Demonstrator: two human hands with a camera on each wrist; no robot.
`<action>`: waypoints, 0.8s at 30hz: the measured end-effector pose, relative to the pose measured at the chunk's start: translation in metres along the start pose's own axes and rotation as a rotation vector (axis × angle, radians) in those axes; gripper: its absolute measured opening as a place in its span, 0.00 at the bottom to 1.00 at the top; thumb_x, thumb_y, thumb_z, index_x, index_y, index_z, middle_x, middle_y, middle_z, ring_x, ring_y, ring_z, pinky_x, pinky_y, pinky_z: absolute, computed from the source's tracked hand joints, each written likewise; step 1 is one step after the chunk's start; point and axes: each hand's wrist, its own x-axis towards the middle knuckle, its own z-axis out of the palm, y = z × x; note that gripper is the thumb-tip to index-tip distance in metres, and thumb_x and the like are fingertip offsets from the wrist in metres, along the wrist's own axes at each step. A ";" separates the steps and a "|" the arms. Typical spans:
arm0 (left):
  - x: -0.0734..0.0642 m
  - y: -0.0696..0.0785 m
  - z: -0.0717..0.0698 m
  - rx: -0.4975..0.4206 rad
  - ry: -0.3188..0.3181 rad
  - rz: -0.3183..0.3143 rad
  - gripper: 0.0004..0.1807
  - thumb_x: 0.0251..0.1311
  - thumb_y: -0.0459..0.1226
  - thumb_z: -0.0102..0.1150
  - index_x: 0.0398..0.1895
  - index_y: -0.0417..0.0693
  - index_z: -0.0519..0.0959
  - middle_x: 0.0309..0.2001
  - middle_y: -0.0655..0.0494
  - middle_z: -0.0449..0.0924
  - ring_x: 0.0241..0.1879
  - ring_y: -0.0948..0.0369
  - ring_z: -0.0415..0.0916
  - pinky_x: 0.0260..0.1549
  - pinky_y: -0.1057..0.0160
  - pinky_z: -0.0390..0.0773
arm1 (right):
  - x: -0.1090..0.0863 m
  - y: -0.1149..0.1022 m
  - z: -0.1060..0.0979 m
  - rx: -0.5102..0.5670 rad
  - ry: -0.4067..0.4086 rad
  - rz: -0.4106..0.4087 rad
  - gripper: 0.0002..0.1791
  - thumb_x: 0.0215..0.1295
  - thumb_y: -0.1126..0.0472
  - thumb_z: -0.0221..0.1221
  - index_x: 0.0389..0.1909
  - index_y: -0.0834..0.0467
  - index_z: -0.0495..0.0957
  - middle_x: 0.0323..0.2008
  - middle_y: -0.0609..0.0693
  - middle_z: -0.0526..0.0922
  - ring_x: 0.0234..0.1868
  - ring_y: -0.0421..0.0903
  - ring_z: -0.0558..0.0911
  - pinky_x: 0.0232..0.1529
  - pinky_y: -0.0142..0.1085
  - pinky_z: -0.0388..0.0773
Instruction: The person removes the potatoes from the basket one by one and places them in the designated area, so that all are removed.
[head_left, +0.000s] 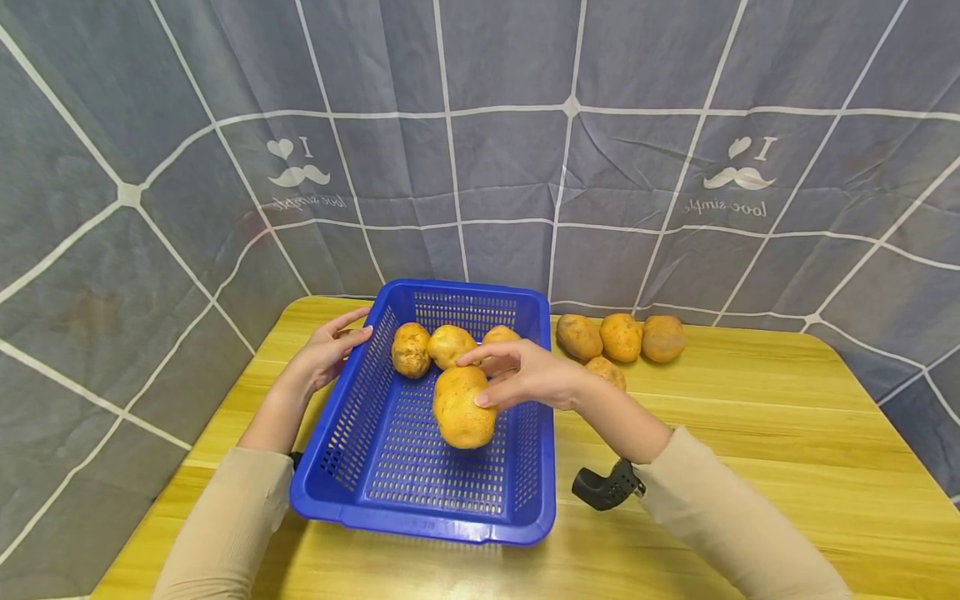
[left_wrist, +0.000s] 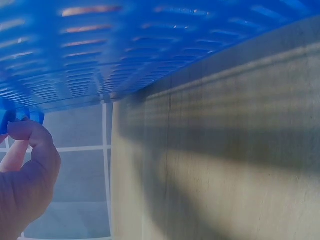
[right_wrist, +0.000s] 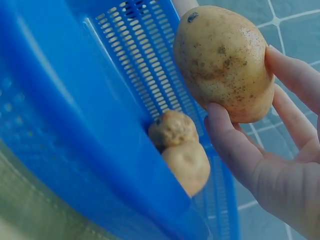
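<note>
A large potato point(head_left: 463, 408) is pinched between the thumb and fingers of my right hand point(head_left: 528, 379), raised inside the blue plastic basket point(head_left: 423, 525). The right wrist view shows the same potato point(right_wrist: 225, 65), brown and speckled, with fingertips on its sides. Beneath and behind it in the basket are a potato at the left point(head_left: 411, 350), a middle potato point(head_left: 452, 345) and a partly hidden potato point(head_left: 500, 334). My left hand point(head_left: 322, 354) holds the basket's left rim near the far corner; its thumb point(left_wrist: 37, 145) bends at the rim in the left wrist view.
On the wooden table point(head_left: 720, 433), right of the basket, several potatoes point(head_left: 621, 337) sit close together, one partly behind my right wrist. A grey curtain point(head_left: 502, 167) with white lines hangs along the table's far edge. A black wrist device point(head_left: 609, 485) hangs by my right sleeve.
</note>
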 end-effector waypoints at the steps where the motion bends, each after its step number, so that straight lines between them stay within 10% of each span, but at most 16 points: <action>1: 0.000 0.000 0.000 -0.003 0.000 0.001 0.35 0.65 0.33 0.52 0.73 0.43 0.49 0.33 0.60 0.78 0.32 0.65 0.79 0.31 0.67 0.80 | -0.002 0.000 -0.002 0.007 0.002 -0.003 0.30 0.53 0.72 0.64 0.60 0.63 0.70 0.56 0.64 0.70 0.48 0.53 0.79 0.42 0.47 0.80; 24: 0.001 -0.001 -0.002 0.047 0.002 -0.003 0.36 0.65 0.36 0.53 0.73 0.45 0.50 0.36 0.59 0.76 0.33 0.64 0.78 0.34 0.66 0.81 | -0.036 0.009 -0.040 0.011 0.101 -0.001 0.33 0.53 0.68 0.66 0.61 0.65 0.67 0.54 0.65 0.65 0.48 0.54 0.75 0.45 0.47 0.78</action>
